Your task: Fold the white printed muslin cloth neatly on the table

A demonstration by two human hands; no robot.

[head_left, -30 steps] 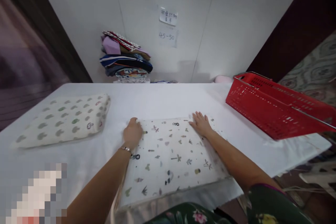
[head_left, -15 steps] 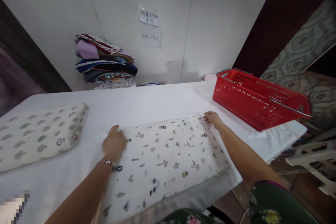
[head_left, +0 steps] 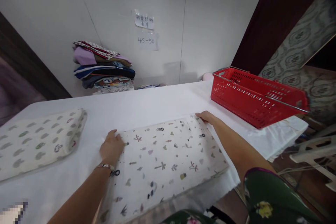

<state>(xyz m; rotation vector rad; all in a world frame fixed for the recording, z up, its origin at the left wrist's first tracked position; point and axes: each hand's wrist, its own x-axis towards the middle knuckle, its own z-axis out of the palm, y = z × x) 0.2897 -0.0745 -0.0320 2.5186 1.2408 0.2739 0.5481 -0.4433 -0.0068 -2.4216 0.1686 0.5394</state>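
A folded white cloth (head_left: pixel 162 168) printed with small palms, rainbows and leaves lies on the white-covered table in front of me. My left hand (head_left: pixel 112 148), with a bracelet at the wrist, has its fingers curled at the cloth's left edge near the far corner; part of the fingers is hidden. At the far right corner, my right hand (head_left: pixel 206 117) pinches the cloth's edge with its fingertips. Another folded cloth (head_left: pixel 39 140), cream with grey and green shapes, lies to the left, apart from my left hand.
A red plastic basket (head_left: pixel 257 101) with metal handles stands at the table's right end. Behind the table's far edge is a stack of folded fabrics (head_left: pixel 105 68). Paper notes (head_left: pixel 145 40) are stuck on the wall. A white plastic stool (head_left: pixel 315 157) stands at the lower right.
My right hand has moved slightly left, in at the far right corner of the cloth. My left hand stays at the left edge. The view has shifted a little.
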